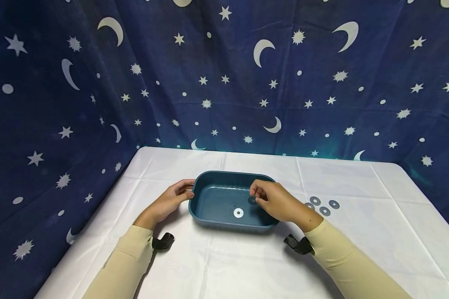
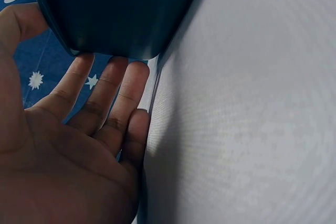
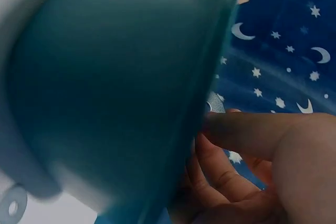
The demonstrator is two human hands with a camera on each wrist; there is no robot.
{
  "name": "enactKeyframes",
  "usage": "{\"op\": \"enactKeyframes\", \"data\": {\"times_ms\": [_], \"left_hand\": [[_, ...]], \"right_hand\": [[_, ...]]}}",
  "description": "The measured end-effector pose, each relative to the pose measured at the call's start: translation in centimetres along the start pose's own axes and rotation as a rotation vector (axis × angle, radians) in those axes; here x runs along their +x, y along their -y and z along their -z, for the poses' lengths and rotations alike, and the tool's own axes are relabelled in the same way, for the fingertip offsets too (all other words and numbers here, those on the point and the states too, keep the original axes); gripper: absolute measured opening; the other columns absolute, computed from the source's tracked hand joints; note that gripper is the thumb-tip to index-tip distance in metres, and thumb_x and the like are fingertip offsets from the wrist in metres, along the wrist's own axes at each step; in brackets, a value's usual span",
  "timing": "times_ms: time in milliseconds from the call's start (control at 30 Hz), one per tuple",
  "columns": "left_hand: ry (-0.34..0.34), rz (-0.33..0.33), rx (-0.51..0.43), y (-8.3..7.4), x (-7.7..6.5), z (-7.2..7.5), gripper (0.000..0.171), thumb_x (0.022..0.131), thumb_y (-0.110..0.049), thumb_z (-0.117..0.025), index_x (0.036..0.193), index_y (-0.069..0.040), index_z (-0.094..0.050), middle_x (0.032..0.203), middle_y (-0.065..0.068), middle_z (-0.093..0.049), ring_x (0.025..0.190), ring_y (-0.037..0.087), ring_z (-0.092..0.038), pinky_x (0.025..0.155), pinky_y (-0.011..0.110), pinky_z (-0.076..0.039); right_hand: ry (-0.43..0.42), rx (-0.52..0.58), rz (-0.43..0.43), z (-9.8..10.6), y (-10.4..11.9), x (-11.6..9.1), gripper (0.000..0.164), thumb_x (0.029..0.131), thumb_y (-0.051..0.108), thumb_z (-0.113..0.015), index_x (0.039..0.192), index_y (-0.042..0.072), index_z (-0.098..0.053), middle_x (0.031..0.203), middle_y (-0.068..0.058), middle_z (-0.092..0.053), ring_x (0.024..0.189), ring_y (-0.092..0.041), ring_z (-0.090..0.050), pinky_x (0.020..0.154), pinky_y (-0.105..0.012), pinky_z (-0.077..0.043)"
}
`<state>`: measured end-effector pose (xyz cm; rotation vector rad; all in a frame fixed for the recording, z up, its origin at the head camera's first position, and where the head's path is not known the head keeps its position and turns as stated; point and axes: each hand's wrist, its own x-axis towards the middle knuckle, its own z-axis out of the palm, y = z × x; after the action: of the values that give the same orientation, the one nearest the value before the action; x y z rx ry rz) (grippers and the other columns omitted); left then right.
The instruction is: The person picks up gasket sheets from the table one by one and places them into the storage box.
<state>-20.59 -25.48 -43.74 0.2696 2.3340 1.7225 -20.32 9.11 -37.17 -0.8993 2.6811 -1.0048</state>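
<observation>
A dark teal rectangular tub [image 1: 224, 224] with rounded corners stands on the table. Inside it, one flat metal washer [image 1: 235, 213] lies on the floor, bright with reflected light. My left hand [image 1: 169, 202] is at the tub's left end, and in the left wrist view its fairly straight fingers [image 2: 107, 77] touch the outer wall, the thumb up by the rim. Over the right part of the tub, my right hand [image 1: 275, 199] pinches a dark washer [image 1: 251, 201] between thumb and fingertips. The right wrist view shows part of that washer [image 3: 217, 100] beyond the tub's rim.
Several more grey washers [image 1: 334, 202] lie on the white tablecloth [image 1: 363, 245] to the right of the tub, one partly hidden by my right wrist. A dark blue curtain [image 1: 232, 50] with moons and stars hangs behind the table and along its left side.
</observation>
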Motion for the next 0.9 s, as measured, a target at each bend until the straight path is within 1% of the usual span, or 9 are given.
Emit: {"op": "enactKeyframes", "data": {"times_ms": [100,233,400,500,633,800,900], "left_hand": [[-0.005,0.005,-0.001,-0.1,0.0,-0.1,0.052,0.1,-0.017,-0.06,0.148,-0.005,-0.043,0.145,0.02,-0.051,0.131,0.028,-0.051,0.108,0.036,-0.045],[-0.012,0.014,-0.009,-0.2,0.1,-0.1,0.051,0.1,-0.017,-0.06,0.147,-0.007,-0.044,0.144,0.018,-0.052,0.131,0.028,-0.051,0.109,0.038,-0.045],[-0.005,0.017,-0.006,-0.1,0.1,-0.2,0.052,0.1,-0.017,-0.06,0.148,-0.005,-0.043,0.145,0.02,-0.052,0.13,0.027,-0.051,0.108,0.035,-0.046],[-0.008,0.018,-0.005,-0.1,0.0,-0.1,0.053,0.1,-0.016,-0.06,0.148,-0.004,-0.042,0.145,0.02,-0.051,0.13,0.028,-0.051,0.108,0.036,-0.046],[-0.001,0.01,-0.013,-0.1,0.0,0.0,0.053,0.1,-0.016,-0.059,0.148,-0.003,-0.042,0.145,0.022,-0.05,0.132,0.031,-0.05,0.11,0.039,-0.045],[-0.009,0.023,-0.008,0.0,0.0,-0.1,0.052,0.1,-0.017,-0.059,0.148,-0.005,-0.043,0.145,0.02,-0.051,0.13,0.028,-0.052,0.108,0.036,-0.046],[-0.014,0.027,-0.001,0.0,0.1,-0.1,0.052,0.101,-0.017,-0.06,0.148,-0.006,-0.043,0.145,0.019,-0.052,0.13,0.027,-0.052,0.109,0.037,-0.046]], "right_hand": [[0.006,-0.005,0.014,-0.7,-0.2,0.7,0.016,0.094,-0.003,-0.063,0.099,0.012,-0.06,0.083,0.001,-0.059,0.075,-0.011,-0.054,0.068,-0.026,-0.047],[0.012,-0.029,0.019,-1.5,-0.5,1.5,0.017,0.093,-0.004,-0.064,0.099,0.012,-0.06,0.082,0.001,-0.06,0.074,-0.01,-0.053,0.068,-0.026,-0.047],[0.043,-0.032,-0.007,-2.2,-0.7,2.3,0.018,0.092,-0.006,-0.063,0.1,0.011,-0.061,0.077,0.001,-0.059,0.068,-0.011,-0.051,0.065,-0.026,-0.044],[0.065,-0.026,-0.023,-2.5,-0.8,2.7,0.019,0.091,-0.006,-0.063,0.1,0.011,-0.062,0.075,0.001,-0.059,0.065,-0.011,-0.05,0.063,-0.026,-0.043],[0.086,-0.04,-0.04,-2.8,-1.0,3.0,0.018,0.091,-0.005,-0.063,0.099,0.011,-0.062,0.077,0.0,-0.061,0.067,-0.012,-0.051,0.065,-0.027,-0.044],[0.101,-0.056,-0.06,-3.0,-1.2,3.3,0.017,0.091,-0.005,-0.064,0.098,0.011,-0.062,0.08,-0.002,-0.063,0.07,-0.013,-0.053,0.067,-0.029,-0.045],[0.097,-0.056,-0.066,-3.2,-1.4,3.4,0.017,0.091,-0.006,-0.064,0.097,0.011,-0.063,0.079,-0.001,-0.062,0.07,-0.013,-0.052,0.067,-0.029,-0.044]]}}
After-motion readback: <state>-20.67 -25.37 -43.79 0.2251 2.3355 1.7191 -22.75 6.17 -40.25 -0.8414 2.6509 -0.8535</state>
